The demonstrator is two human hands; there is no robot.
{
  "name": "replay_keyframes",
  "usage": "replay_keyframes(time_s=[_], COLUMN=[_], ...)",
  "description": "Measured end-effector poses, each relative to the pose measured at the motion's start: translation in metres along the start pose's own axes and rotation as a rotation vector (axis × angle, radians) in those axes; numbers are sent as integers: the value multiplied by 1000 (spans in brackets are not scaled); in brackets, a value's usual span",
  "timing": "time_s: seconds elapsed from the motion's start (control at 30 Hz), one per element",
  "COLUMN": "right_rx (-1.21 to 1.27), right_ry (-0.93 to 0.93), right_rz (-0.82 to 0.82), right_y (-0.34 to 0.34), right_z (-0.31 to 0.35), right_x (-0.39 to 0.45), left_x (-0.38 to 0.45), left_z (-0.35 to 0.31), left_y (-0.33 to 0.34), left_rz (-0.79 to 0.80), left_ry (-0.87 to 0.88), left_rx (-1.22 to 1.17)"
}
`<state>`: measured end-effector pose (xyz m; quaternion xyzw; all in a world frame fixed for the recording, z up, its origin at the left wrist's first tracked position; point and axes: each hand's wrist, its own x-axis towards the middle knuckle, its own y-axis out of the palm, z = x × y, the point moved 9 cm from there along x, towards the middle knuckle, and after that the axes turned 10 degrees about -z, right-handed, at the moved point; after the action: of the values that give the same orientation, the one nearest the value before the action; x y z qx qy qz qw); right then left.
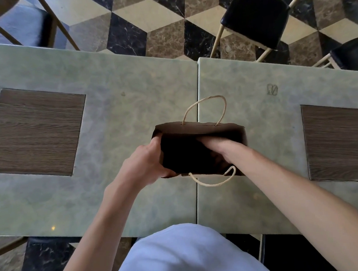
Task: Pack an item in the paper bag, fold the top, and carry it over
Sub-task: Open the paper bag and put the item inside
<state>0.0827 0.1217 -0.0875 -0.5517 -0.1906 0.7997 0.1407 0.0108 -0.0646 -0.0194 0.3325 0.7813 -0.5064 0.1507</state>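
Observation:
A brown paper bag point(198, 128) with two cord handles stands open-mouthed on the table point(129, 109), over the seam between two tabletops. My left hand point(148, 160) grips the bag's left rim, thumb inside. My right hand point(215, 146) reaches down into the bag's mouth; its fingers vanish in the dark interior. Whether it holds an item I cannot see. One handle point(204, 110) arches over the far rim, the other point(214, 180) hangs over the near rim.
Two green marbled tabletops meet at a seam point(195, 113), each with a wood inlay panel point(33, 130) point(337, 143). Black-seated chairs point(254, 13) stand beyond the far edge on the patterned tile floor. My torso is at the near edge.

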Motion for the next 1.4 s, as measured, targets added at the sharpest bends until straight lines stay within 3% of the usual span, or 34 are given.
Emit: replay_keyframes(time_s=[0.07,0.17,0.33,0.5,0.63,0.73,0.93,1.4], right_rx=[-115,-294,-229,-529,-600,-599,-571,-265], right_ry=[-201,-198,-357,-387,-440,-458,-384,-569], right_rz=[-83,-161,-263,-680,-818,-759,-425,-266], right_y=[-10,-28,-63,-111,-122,-116,-83,-82], right_z=[20,13,8,4,-3,-12,-29,-31], right_x=[-14,-41,-88,-114,-113,-106,-96,-90], left_x=[2,4,5,10,7,5,-4,-3], left_z=[0,-1,1,7,8,8,-1,-1], left_y=[0,1,1,1,3,2,5,-2], left_rz=[-12,-17,-24,-38,-42,-46,33,29], left_ry=[14,28,29,18,19,17,29,148], left_rx=[20,37,37,58,62,52,23,-11])
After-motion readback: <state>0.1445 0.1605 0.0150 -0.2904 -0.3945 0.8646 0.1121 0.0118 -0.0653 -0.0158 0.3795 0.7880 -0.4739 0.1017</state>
